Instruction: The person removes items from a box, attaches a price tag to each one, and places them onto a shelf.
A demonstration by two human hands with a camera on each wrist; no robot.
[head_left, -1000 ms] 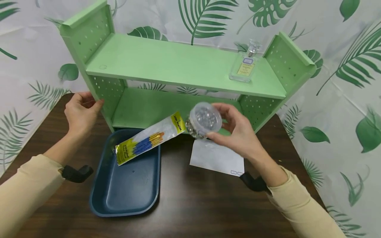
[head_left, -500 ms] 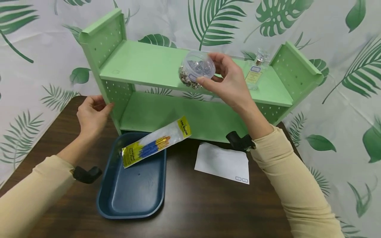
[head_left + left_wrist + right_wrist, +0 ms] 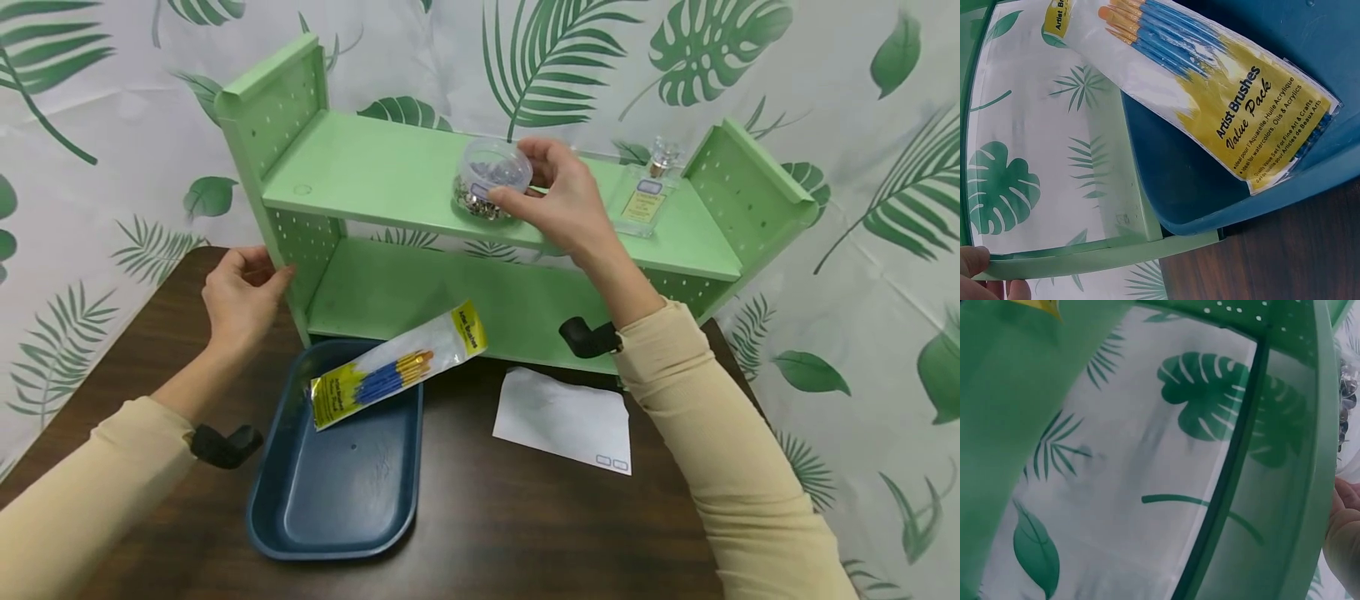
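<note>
Leaf-print wall (image 3: pixel 420 58) behind, dark wood counter (image 3: pixel 495 517) below, green two-tier shelf (image 3: pixel 442 275) standing on it. I have the jar (image 3: pixel 474 196), clear and part filled with small shiny bits, at the upper tier (image 3: pixel 382 167), about mid-length near the front edge. Right hand (image 3: pixel 558 196) pinches the jar from its right side, thumb in front, fingers round the back. Left hand (image 3: pixel 243 292) pinches the front edge of the shelf's left side; I read that as steadying. Step in hand, as I judge it: setting the jar down on the upper tier. Can't tell whether its base is fully seated; the right wrist view catches only a sliver of it past the tier's edge. Bottle (image 3: pixel 643 200) stands upright on the same tier, to the right, apart from the jar. On the counter in front: blue tray (image 3: pixel 337 508) at left, brushes (image 3: pixel 397 367) in their pack slanting across it with one end past the rim, and white paper (image 3: pixel 562 417) lying flat to the right. Next move, I'd say, calls for seating the jar level, back from the edge, then loosening the right hand's fingers and drawing them clear without nudging the bottle. Brushes could follow after that, my guess.
</note>
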